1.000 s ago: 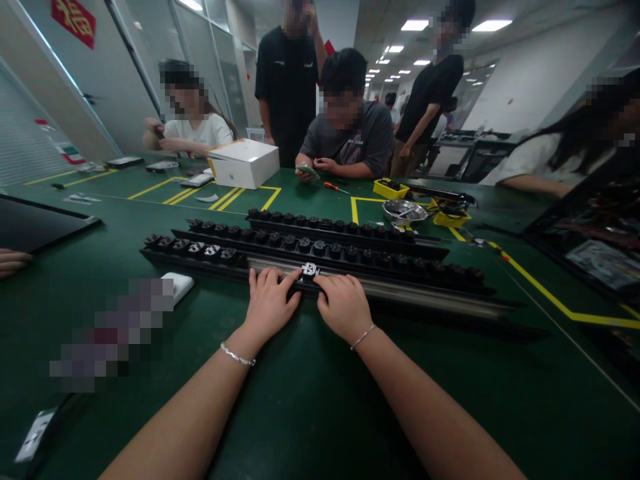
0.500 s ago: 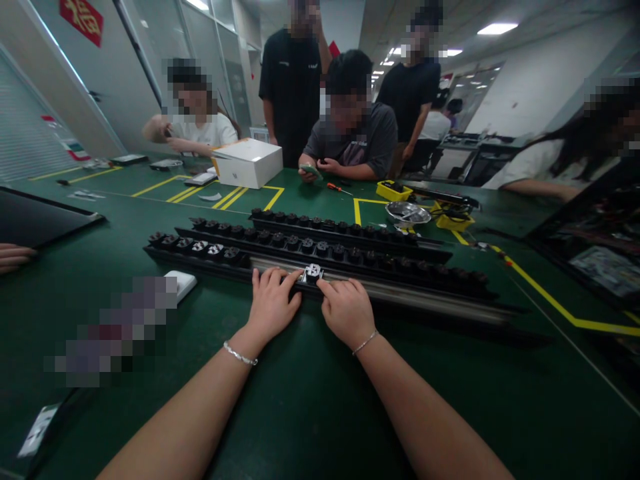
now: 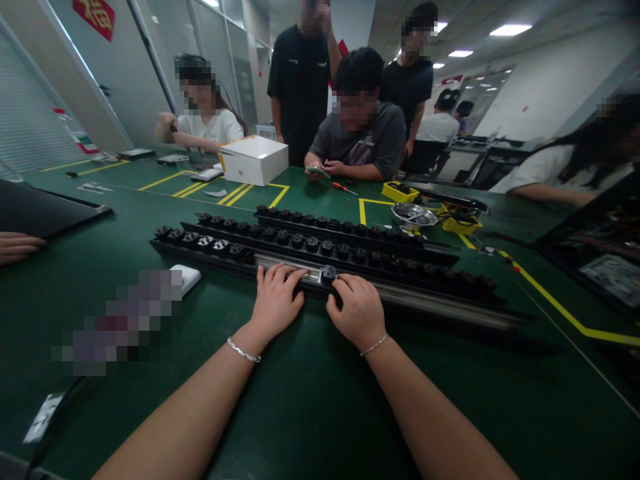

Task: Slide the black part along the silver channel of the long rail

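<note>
A small black socket module (image 3: 329, 274) sits in the metal-lined channel of the nearest long black rail (image 3: 445, 308). My right hand (image 3: 357, 310) is at the module's right side, fingers curled, with the index fingertip against it; thumb contact is unclear. To the left, my left hand (image 3: 276, 300) rests its outstretched fingers along the rail, apart from the module. More socket modules (image 3: 205, 242), some with pale faces, stand in a row at the rail's left end. Behind it lie two more black rails (image 3: 300, 241) carrying rows of black modules.
A white power strip (image 3: 187, 279) lies left on the green table (image 3: 305, 413). Farther back are a white box (image 3: 257, 163), a screwdriver (image 3: 343, 188), a metal bowl (image 3: 414, 215) and yellow bins (image 3: 460, 220). Another person's hand (image 3: 20, 248) is at far left; several people are around the table.
The socket module and my right hand have moved slightly right along the rail, widening the gap to my left hand. The view has shifted a little.
</note>
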Tool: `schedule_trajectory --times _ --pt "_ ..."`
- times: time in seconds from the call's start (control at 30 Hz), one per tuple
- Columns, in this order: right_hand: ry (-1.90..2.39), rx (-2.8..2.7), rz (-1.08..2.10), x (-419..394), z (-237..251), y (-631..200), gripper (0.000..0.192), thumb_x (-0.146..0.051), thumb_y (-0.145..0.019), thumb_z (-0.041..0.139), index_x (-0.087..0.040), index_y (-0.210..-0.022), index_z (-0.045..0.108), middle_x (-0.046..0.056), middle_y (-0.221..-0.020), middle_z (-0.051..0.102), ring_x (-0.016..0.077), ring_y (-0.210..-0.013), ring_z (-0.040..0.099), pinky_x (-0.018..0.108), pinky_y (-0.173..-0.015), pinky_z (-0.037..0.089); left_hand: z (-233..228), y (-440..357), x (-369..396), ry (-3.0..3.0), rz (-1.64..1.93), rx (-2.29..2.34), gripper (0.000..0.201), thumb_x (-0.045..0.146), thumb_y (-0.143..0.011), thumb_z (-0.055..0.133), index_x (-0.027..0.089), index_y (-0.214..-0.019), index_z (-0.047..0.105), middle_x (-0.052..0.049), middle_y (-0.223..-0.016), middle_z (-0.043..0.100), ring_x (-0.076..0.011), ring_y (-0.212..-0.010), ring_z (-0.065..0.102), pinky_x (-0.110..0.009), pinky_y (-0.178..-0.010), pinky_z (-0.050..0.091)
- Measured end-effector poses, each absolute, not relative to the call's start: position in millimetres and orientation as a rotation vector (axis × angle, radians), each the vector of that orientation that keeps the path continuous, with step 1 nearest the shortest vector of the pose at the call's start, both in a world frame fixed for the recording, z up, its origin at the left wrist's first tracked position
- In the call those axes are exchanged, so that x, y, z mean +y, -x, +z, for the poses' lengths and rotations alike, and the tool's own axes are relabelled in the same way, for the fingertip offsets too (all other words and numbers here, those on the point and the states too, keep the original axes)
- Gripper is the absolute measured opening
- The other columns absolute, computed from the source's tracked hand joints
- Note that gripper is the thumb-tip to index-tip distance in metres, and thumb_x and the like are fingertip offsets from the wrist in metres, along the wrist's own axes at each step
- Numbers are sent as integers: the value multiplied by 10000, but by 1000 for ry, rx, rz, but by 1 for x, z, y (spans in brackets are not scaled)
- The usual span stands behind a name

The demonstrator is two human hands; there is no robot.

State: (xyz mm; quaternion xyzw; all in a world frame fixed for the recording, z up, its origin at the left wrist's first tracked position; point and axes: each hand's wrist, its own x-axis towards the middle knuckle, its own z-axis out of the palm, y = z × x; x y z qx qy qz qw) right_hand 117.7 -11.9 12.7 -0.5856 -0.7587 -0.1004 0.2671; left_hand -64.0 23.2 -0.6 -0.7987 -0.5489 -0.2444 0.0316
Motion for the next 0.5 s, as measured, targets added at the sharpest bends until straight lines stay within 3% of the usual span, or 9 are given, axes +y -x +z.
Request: schedule_trajectory --times 0.17,0.37,0.5 --pt "1591 -1903 -242 -7 16 -115 223 -310 -829 494 -175 -915 649 118 -1104 631 235 -1040 522 365 -903 393 2 63 22 2478 -744 -1677 425 337 -869 476 257 -1285 503 -80 -1410 455 -296 -1346 321 -622 -1105 130" --pt "1658 -1818 -211 8 21 -102 415 -386 -849 484 -152 -1183 564 130 -1106 644 251 -1012 547 372 -871 385 13 56 30 2488 -719 -1647 437 301 -924 356 212 -1337 466 -84 -1423 448 -265 -1360 322 -556 -1117 193" --pt "1760 -1795 -189 14 23 -96 320 -391 -845 497 -189 -1057 625 101 -1015 679 251 -944 566 374 -826 373 14 52 38 2513 -708 -1550 429 305 -927 350 213 -1322 488 -57 -1409 470 -246 -1345 352 -496 -1124 216"
